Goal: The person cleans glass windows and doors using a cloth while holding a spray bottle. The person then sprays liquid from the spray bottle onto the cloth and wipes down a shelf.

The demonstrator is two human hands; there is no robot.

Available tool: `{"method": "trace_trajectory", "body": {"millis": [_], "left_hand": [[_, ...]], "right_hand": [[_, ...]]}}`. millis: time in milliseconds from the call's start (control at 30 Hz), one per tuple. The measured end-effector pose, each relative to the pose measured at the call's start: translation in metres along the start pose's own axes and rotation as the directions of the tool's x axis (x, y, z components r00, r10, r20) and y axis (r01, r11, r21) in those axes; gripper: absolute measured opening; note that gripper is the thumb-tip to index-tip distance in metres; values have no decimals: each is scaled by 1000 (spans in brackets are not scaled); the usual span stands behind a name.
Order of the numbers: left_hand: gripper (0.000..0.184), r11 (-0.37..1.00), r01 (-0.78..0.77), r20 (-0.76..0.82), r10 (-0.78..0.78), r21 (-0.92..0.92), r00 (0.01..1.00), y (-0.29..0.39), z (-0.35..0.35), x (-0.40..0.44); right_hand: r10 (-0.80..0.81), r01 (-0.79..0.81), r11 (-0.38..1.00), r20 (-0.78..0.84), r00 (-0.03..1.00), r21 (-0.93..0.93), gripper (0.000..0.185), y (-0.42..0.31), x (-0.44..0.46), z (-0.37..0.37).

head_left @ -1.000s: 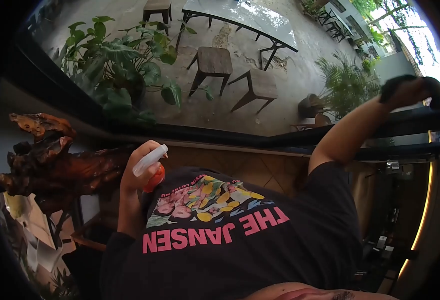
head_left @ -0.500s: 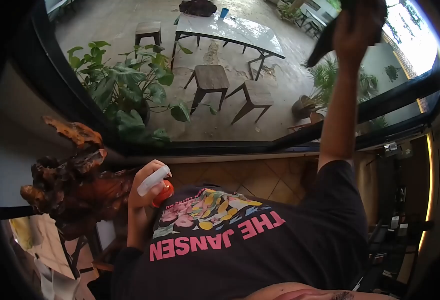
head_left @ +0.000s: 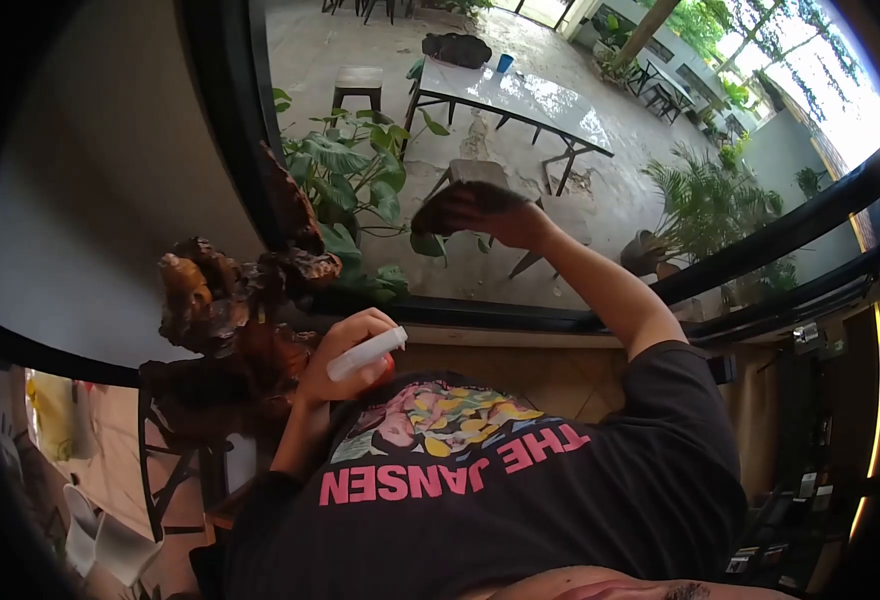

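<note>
My left hand [head_left: 345, 365] is wrapped round a spray bottle with a white trigger head [head_left: 367, 353] and a red body, mostly hidden by my fingers and close to my dark shirt. Stretched out in front of the large window, my right hand [head_left: 500, 222] has a dark cloth [head_left: 465, 207] under its palm and fingers. The cloth appears pressed to the glass, overlapping the view of a stool outside. To the left of the bottle stands a glossy brown carved wood piece [head_left: 200, 300].
The black window frame [head_left: 520, 315] runs below and left of the glass. Beyond it are a long table [head_left: 520, 95] with a dark bag and blue cup, stools, a leafy plant [head_left: 340, 170] and a potted palm [head_left: 710, 195]. Dark shelves [head_left: 790, 510] stand at lower right.
My right hand with the cloth has swept from the upper right to the left and lower across the window. The view has shifted, bringing the wood piece further in. My left hand still holds the bottle.
</note>
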State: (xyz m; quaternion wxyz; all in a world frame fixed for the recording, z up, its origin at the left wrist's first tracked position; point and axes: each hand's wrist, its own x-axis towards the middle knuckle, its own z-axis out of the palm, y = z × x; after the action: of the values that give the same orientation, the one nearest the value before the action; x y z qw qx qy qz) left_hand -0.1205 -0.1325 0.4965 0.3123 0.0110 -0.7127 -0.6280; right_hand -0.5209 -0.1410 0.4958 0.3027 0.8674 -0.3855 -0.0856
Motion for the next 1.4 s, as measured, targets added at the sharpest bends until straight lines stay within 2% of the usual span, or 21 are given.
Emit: {"method": "trace_trajectory", "body": {"millis": [33,133,200,267,333,400,433,500,533,600,800,867,900,967,1067,1133,1167,1233,1300,1333,1400], "left_hand": [[27,1000,-7,-6,7,13,1000,5,-1,-5],[26,999,-14,-53,16,30,998,17,-3,-35],[26,999,-11,-129,15,33,992,19,-12,-56],[26,1000,-3,-177,6,19,984,18,-17,-69],[26,999,24,-234,-29,-22,972,21,-19,-83],[27,997,51,-276,-63,-52,959,20,-17,-96],[26,997,40,-286,-56,-62,956,16,-16,-99],[25,997,12,-296,-33,-71,955,11,-15,-101],[25,998,13,-297,-32,-67,954,12,-16,-101],[26,994,14,-278,-43,-107,960,12,-14,-98],[26,999,-35,-186,32,-13,982,31,-22,-96],[27,1000,16,-170,-15,5,985,36,-23,-101],[27,999,42,-156,-41,8,987,37,-23,-101],[27,999,35,-159,-32,19,987,32,-20,-99],[27,998,28,-166,-17,64,986,33,-20,-100],[28,994,109,-195,-105,8,975,37,-17,-98],[29,990,141,-207,-142,-17,968,38,-16,-96],[30,995,103,-190,-99,7,977,46,-14,-88],[30,997,50,-174,-40,57,984,57,-18,-84],[37,986,166,-201,-167,-19,965,70,-15,-84],[48,961,264,-224,-276,-82,935,68,-16,-92]], "right_hand": [[-18,18,1000,-4,1000,-14,54,4,5,-3],[205,-260,652,165,965,713,46,16,13,-17],[232,-215,956,-67,970,200,41,49,24,-50],[306,-360,901,-233,923,-243,43,91,58,-145],[392,-585,808,-681,618,-65,45,128,72,-195],[365,-648,755,-883,295,95,44,159,87,-203],[373,-639,762,-879,297,107,44,153,99,-191],[460,-697,711,-690,558,-90,47,126,134,-160],[432,-557,808,-450,781,-192,54,88,161,-168],[139,-177,961,-179,974,-212,56,43,182,-125],[-11,-18,987,-180,984,-160,48,80,199,-155],[191,-202,979,-271,943,-13,44,131,207,-210],[164,-312,926,-519,839,-213,28,161,217,-243],[120,-370,885,-631,766,-281,31,188,230,-277],[-85,-581,714,-872,481,-390,40,206,244,-304],[567,-494,824,-377,732,279,28,166,255,-252],[34,-260,941,-700,714,-219,26,138,263,-231],[-12,-22,982,-177,984,-186,42,83,254,-189],[-120,104,992,-259,958,-72,39,74,245,-145],[-107,122,991,-218,970,58,37,87,242,-141],[-111,86,992,-301,947,-95,38,128,246,-214]]}}
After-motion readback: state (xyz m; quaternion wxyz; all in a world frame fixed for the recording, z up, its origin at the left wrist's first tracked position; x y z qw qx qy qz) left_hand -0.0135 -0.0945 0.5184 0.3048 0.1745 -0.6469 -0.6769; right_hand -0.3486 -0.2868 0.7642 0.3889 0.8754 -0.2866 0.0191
